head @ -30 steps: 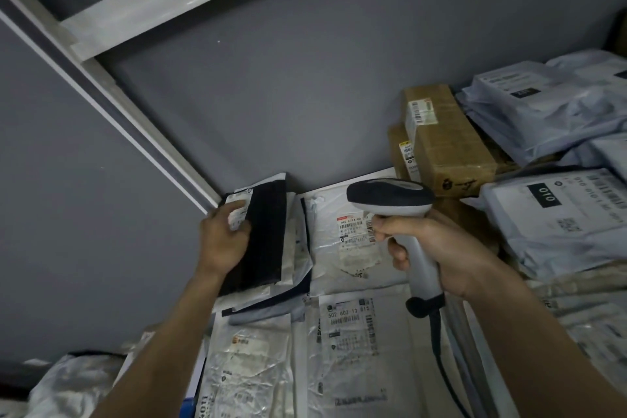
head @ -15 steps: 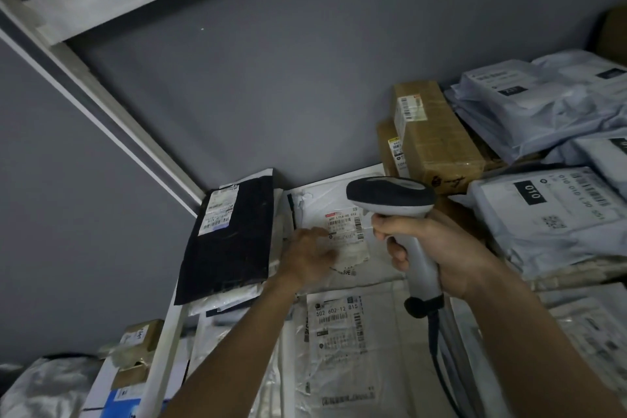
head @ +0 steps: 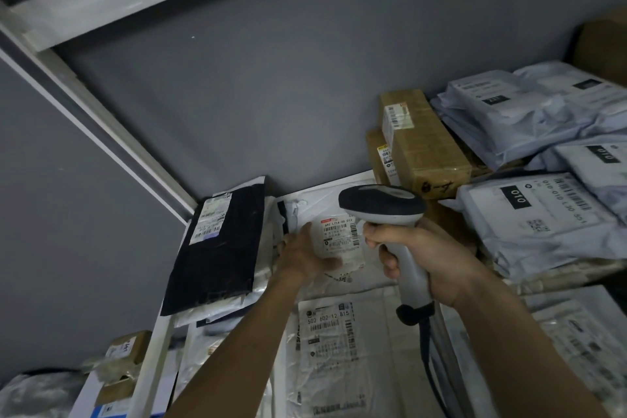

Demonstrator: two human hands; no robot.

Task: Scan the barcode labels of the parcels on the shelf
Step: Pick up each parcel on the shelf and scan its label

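While our right hand grips the grey handle of the black-and-grey handheld barcode scanner, fingers curled round it, the scanner head sits just above & right of the white barcode label on the white plastic mailer parcel at shelf centre, far side. Our left hand lies flat on that mailer w/ fingers straight, touching the label's left & near edges, holding nothing. Left of it, a black plastic mailer w/ its own white label near its far end rests on other pkgs, tilted. Nearer to us lies another white mailer w/ a label reading 502 602-12 B15, under the left forearm. Far right of the scanner stand two brown cardboard boxes w/ labels on their ends, touching each other; right of them, a pile of pale grey poly bags, one marked 010. The scanner's dark cable runs down toward us.
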